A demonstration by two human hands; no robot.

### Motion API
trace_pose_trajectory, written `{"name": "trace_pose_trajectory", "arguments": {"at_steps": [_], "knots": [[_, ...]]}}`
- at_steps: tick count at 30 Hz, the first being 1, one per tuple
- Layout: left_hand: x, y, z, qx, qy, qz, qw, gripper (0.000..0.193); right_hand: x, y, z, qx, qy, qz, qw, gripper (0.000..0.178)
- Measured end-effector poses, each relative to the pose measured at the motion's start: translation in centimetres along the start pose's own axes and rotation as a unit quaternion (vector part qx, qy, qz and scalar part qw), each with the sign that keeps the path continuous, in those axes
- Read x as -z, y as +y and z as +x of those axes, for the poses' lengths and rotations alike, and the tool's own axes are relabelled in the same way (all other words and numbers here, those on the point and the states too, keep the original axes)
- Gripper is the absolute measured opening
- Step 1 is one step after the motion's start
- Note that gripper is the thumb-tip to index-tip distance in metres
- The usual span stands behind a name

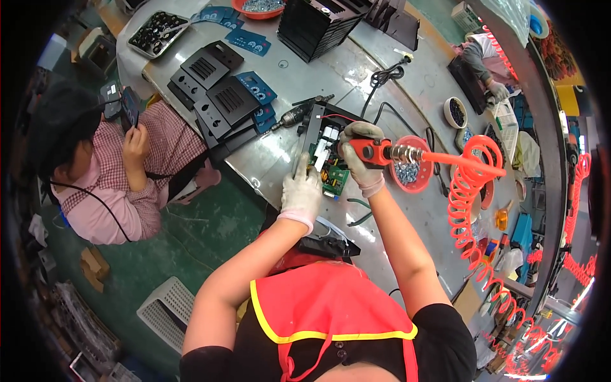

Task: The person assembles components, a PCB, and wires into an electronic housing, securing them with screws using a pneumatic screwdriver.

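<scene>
Gripping a red power tool [375,153], the gloved right hand [358,167] is closed around its body just right of the green circuit board [335,180]. The tool lies roughly level across the hand, its metal fitting and coiled red hose [468,204] running off to the right; its working tip is hidden by the hand.

The circuit board sits between the two hands, nearer the person than the white parts [326,141], with a dark case [310,130] around them at the far left. The left hand [301,193], gloved too, lies at the board's left side with fingers stretched forward over the case's edge; whether it pinches anything cannot be told.

Just right of the right hand, a red bowl [428,167] of small metal pieces stands on the counter [375,232]. Beyond the case, on its left, another power tool [296,116] lies near stacked black panels [219,105] and blue cards [256,86]. A black cable [386,76] lies bundled farther off. To the left, a seated co-worker in a checked top [162,124] holds a dark handheld device [130,105], well apart from the board.
</scene>
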State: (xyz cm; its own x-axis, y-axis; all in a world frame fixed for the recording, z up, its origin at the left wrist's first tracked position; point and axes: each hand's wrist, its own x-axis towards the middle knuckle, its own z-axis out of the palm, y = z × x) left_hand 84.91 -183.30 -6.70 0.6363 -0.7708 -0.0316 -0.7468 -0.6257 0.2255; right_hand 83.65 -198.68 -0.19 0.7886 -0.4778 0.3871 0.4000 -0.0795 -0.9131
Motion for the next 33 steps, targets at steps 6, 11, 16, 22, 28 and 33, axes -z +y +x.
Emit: {"name": "trace_pose_trajectory", "arguments": {"at_steps": [6,11,16,22,28,33], "knots": [[0.0,0.0,0.0,-0.009,0.022,0.020,1.000,0.029,-0.8,1.0,1.5,-0.056,0.063,-0.021,0.996,0.028],[2.4,0.7,0.3,0.056,0.023,-0.036,0.997,0.026,-1.3,1.3,1.8,-0.039,0.051,-0.041,0.997,0.028],[4.1,1.3,0.4,0.120,-0.030,-0.104,0.987,0.024,-0.9,1.6,1.7,-0.055,0.074,-0.044,0.995,0.028],[1.2,0.2,0.2,0.068,-0.001,-0.067,0.995,0.021,-1.5,1.8,1.8,-0.026,0.032,-0.106,0.994,0.028],[0.6,-1.3,0.4,0.010,-0.031,-0.004,0.999,0.025,-3.2,1.3,2.5,-0.026,0.061,-0.083,0.994,0.032],[6.0,1.5,1.2,-0.035,-0.100,0.053,0.993,0.035,-0.6,1.2,2.6,0.018,0.077,-0.161,0.984,0.025]]}}
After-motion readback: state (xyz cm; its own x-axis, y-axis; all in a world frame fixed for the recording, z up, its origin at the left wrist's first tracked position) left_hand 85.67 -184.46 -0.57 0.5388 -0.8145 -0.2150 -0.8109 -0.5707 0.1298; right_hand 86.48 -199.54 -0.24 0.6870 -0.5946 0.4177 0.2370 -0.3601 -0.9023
